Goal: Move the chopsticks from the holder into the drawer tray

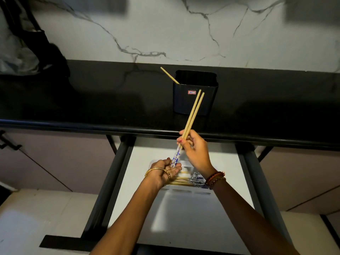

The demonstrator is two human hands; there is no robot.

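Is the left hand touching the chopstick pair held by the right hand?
Touching. The head view shows the patterned lower ends of the pair resting in the left hand's palm, while the right hand grips them midway.

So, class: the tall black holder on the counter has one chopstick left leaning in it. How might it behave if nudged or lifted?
The holder looks tall for its base, so a sideways push near the rim would probably tip it. Nearly empty, with only one chopstick inside, it is likely light. Its smooth, glossy walls may be a bit slippery.
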